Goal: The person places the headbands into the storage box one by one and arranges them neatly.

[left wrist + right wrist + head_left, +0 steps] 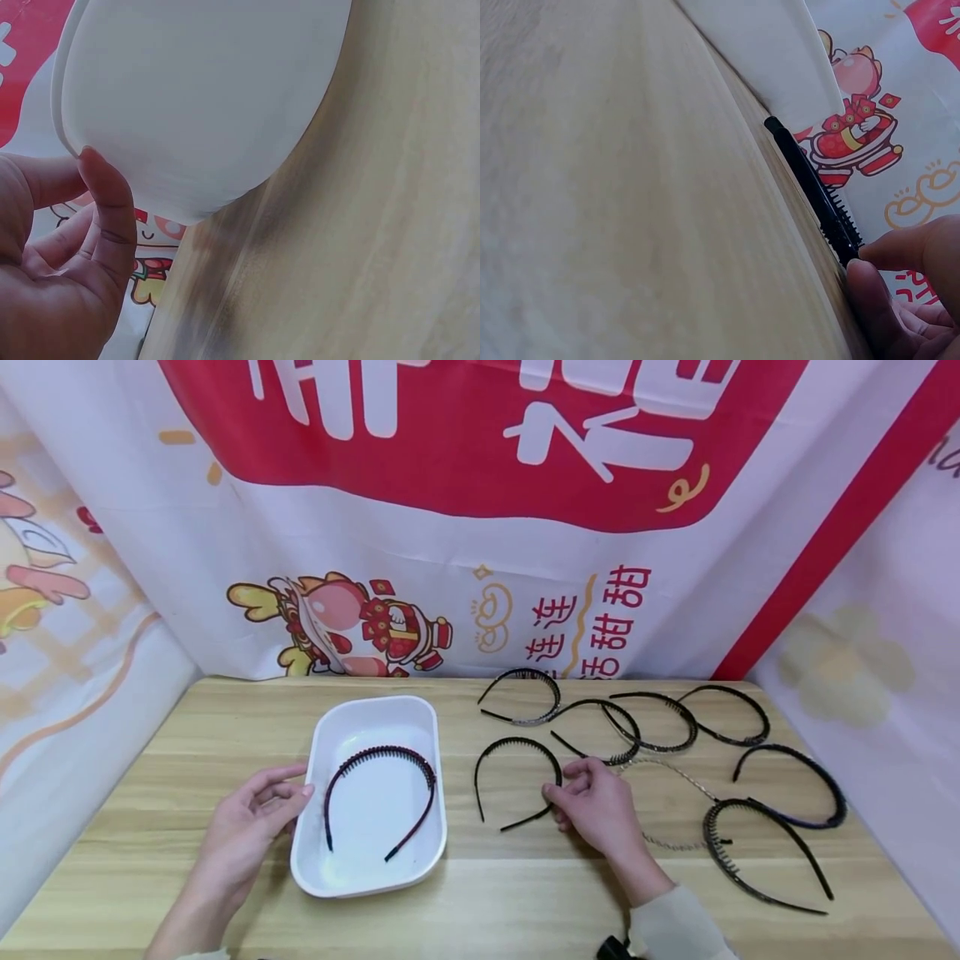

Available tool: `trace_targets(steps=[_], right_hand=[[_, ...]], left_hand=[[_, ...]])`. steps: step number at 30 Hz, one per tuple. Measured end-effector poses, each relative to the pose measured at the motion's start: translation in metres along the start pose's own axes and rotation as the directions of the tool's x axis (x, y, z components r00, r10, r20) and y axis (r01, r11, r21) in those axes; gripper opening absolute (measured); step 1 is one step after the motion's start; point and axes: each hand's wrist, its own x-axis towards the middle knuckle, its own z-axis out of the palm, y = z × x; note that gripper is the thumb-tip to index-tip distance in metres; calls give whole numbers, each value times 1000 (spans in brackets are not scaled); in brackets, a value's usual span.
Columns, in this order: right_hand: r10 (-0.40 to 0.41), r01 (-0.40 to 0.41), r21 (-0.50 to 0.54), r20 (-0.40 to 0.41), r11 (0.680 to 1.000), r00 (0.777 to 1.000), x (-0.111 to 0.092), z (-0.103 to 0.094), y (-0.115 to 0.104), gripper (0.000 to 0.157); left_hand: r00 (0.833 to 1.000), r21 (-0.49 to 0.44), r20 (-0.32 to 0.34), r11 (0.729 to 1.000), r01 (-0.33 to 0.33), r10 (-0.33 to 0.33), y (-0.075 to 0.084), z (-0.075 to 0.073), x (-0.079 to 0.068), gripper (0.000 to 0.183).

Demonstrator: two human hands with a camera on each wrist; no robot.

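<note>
A white plastic tub stands on the wooden table, its left rim between the thumb and fingers of my left hand. In the left wrist view, the thumb tip meets the rim of the tub. Inside the tub lies a dark toothed headband with a reddish tint. To the tub's right, my right hand pinches a black toothed headband by its right side. The right wrist view shows this headband edge-on and close over the table, between thumb and index finger.
Several more headbands lie on the right of the table, including one at the back, a wavy one behind my right hand, and a toothed one near the front right. Printed cloth hangs along the table's back and sides.
</note>
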Motion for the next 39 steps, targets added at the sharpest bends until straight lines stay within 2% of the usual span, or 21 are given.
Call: trace_targets(steps=[11, 23, 39], right_hand=[[20, -21, 40, 14, 999, 1000, -2, 3, 0, 40], [29, -29, 12, 8, 1000, 1000, 0, 0, 4, 43], [10, -10, 1, 9, 1000, 1000, 5, 3, -2, 39]], left_hand=[[1000, 34, 3, 999, 5, -5, -2, -1, -3, 51], [1000, 38, 6, 999, 16, -16, -2, 2, -4, 52], [1000, 54, 0, 998, 30, -30, 2, 1, 0, 54]])
